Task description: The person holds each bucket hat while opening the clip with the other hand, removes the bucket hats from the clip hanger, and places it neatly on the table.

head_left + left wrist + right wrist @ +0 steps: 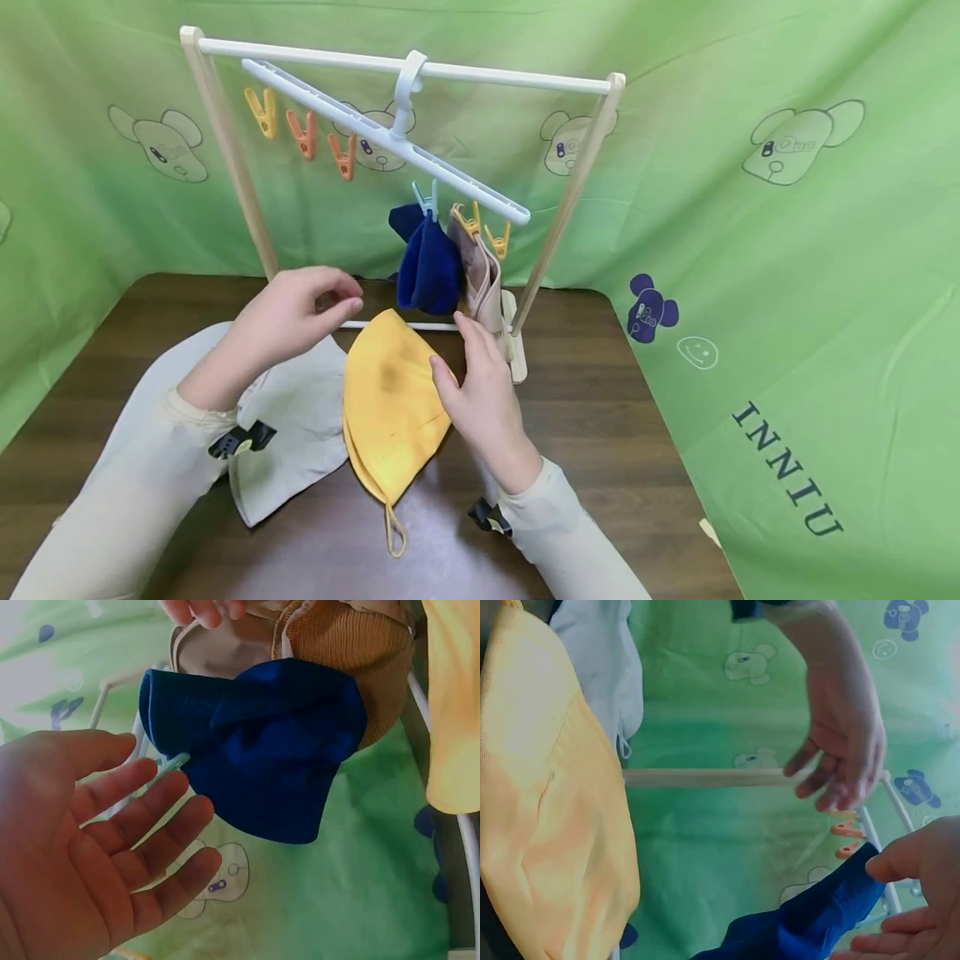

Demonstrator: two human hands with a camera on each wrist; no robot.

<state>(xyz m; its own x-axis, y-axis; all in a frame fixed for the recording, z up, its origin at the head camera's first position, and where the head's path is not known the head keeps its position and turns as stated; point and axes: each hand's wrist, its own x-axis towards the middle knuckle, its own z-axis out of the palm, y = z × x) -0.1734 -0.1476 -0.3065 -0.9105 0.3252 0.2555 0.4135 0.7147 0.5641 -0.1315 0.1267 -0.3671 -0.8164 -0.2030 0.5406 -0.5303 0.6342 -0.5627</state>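
Between my two hands a dark blue hat (433,267) hangs by a light blue clip (426,200) from the pale blue hanger (375,133). Beside it a beige hat (483,287) hangs from a yellow clip (469,221); the left wrist view shows a brown corduroy part (367,667). My left hand (300,310) is raised left of the blue hat, fingers relaxed and holding nothing. With thumb and fingers apart, my right hand (486,404) is over the right edge of the yellow hat (390,400); whether it touches cannot be told.
A pale grey hat (300,425) lies on the wooden table (600,467) under my left forearm. The hanger tilts on the rack's white top bar (315,58). Orange clips (302,133) and a yellow clip (262,111) hang at its left. Green printed cloth (787,250) surrounds the table.
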